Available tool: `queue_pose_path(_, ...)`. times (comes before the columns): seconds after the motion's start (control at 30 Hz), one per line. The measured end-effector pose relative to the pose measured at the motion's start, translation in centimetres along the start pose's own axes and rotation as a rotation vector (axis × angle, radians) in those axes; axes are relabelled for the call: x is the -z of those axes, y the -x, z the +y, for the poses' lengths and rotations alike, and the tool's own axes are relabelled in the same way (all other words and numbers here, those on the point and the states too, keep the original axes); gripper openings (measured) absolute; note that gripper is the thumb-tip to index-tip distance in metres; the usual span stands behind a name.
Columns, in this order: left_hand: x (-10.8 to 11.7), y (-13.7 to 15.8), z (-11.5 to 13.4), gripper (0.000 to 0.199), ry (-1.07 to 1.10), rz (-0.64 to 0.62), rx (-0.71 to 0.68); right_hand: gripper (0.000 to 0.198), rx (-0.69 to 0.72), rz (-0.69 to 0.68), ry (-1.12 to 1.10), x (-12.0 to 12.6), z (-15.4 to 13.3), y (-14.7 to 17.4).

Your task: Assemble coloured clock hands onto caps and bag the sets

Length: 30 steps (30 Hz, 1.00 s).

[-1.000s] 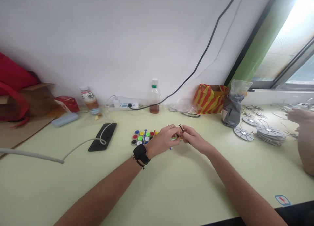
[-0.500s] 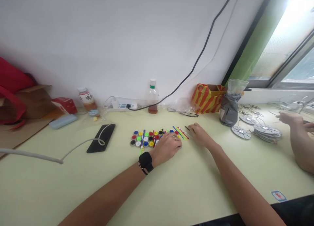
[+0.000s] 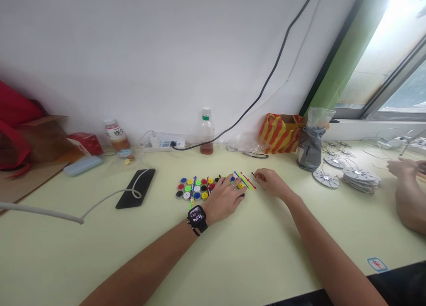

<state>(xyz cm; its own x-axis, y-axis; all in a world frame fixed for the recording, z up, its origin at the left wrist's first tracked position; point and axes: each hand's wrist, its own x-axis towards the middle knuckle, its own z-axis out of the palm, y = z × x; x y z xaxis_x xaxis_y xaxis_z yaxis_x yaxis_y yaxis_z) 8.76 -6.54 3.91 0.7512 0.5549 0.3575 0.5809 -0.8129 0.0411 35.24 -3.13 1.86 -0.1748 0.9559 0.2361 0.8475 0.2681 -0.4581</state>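
Note:
My left hand [image 3: 222, 198] lies over the right part of a block of small coloured round discs [image 3: 187, 188], its fingers spread and hiding some of them. Thin coloured strips that look like cable ties [image 3: 193, 188] lie across the discs on the left. More of them, blue, yellow and red cable ties [image 3: 245, 181], lie slanted beside my left fingertips. My right hand [image 3: 270, 182] is closed, its thumb and fingers pinched at a black cable tie [image 3: 253, 174]; a whitish one runs below the fingers.
A black phone-like slab [image 3: 136, 190] with a white cable [image 3: 100, 198] over it lies left. Along the wall stand a bottle [image 3: 207, 135], a striped bag [image 3: 281, 133] and a grey bag [image 3: 310, 148]. Stacked flat discs [image 3: 361, 178] are at right, near another person's hand [image 3: 404, 169].
My left fingers have spread and reached out toward the slanted cable ties. My right hand stays nearly in place, its fingers a little more curled. The other person's hand has shifted right.

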Motion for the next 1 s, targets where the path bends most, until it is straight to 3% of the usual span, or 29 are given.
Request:
queue_pose_path(0.27, -0.1, 0.0, 0.2, 0.038, -0.065, 0.040, 0.025, 0.024, 0.226, -0.014, -0.181, -2.0, -2.5, 0.1)
queue_pose_path(0.77, 0.0, -0.1, -0.9, 0.044, 0.027, 0.024, 0.099, 0.013, 0.190, -0.058, -0.191, -1.8, -4.2, 0.5)
queue_pose_path(1.0, 0.1, -0.1, -2.0, 0.047, 0.073, 0.022, 0.177, 0.018, 0.189, -0.091, -0.186, -1.8, -4.0, 0.5)
